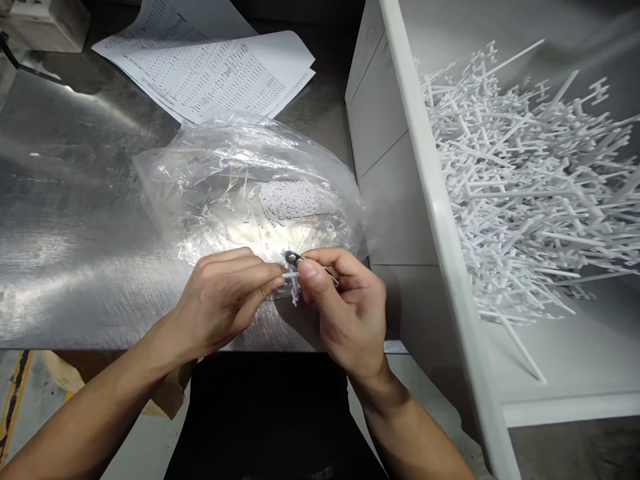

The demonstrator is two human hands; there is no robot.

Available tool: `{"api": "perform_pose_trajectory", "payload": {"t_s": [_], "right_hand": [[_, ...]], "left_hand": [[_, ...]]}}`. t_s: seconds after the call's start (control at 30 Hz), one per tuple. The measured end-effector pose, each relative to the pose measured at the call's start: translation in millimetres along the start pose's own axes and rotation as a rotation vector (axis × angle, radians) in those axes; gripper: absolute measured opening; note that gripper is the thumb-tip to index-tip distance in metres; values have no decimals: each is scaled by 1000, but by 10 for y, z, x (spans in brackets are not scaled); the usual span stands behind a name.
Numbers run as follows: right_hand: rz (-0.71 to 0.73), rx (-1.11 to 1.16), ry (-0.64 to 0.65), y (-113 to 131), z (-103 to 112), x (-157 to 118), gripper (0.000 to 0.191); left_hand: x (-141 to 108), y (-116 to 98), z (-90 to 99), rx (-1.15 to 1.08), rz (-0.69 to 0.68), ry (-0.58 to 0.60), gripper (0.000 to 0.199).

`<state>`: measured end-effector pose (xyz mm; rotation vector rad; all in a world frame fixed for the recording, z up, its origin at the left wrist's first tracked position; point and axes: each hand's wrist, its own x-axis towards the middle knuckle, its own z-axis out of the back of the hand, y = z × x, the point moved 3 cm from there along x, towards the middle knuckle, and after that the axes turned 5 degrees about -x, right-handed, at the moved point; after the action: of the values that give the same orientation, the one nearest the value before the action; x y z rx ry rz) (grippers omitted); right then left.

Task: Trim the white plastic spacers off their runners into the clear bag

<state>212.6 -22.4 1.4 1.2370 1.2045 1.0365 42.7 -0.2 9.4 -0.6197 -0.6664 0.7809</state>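
Observation:
My left hand pinches a small white plastic sprue between thumb and fingertips. My right hand is closed around a small pair of nippers, its dark jaws at the top of the sprue. The two hands nearly meet above the near edge of a clear plastic bag. Inside the bag's opening lies a heap of tiny light parts. Whether the jaws are closed on the plastic is too small to make out.
A white bin on the right holds a pile of white sprues; its wall rises beside my right hand. Printed sheets lie behind the bag on the metal table. A pale block-like object stands at the back left.

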Motion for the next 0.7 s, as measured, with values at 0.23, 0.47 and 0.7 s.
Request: {"api": "perform_pose_trajectory", "payload": {"t_s": [0.23,0.47,0.7], "right_hand": [[-13,-18,-11,-13,2,15,15],[-32,-23,-17,-29,7,24,18],[-6,79,-79,-35,25,15,11]], "left_hand": [[6,-16,-14,71,-2,-3,28],[24,-21,-12,77,14,0,29],[6,31,123,-188,172,-90,14]]}}
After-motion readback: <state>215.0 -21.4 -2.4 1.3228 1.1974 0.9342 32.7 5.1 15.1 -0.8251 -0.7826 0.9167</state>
